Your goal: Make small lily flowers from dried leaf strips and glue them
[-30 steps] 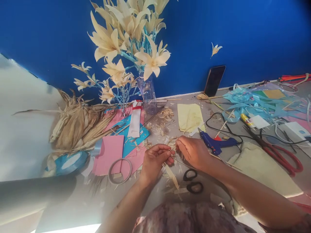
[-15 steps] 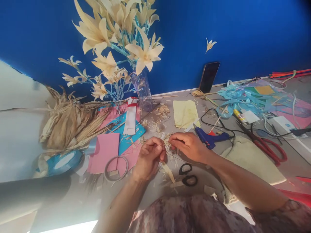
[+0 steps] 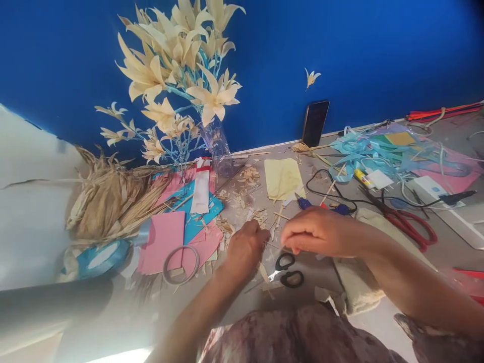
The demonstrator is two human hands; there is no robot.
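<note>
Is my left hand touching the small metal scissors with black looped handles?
Apart. The head view shows your left hand up and to the left of the scissors, with grey tabletop visible between them.

Glossy clear plastic gleams on the vase (image 3: 223,161), with rough, papery dry husks (image 3: 106,201) to its left, satiny blue ribbon (image 3: 102,259) nearer the camera, smooth, glassy phone (image 3: 315,123) right, and shiny metal-bladed scissors (image 3: 285,272) in front.
</note>
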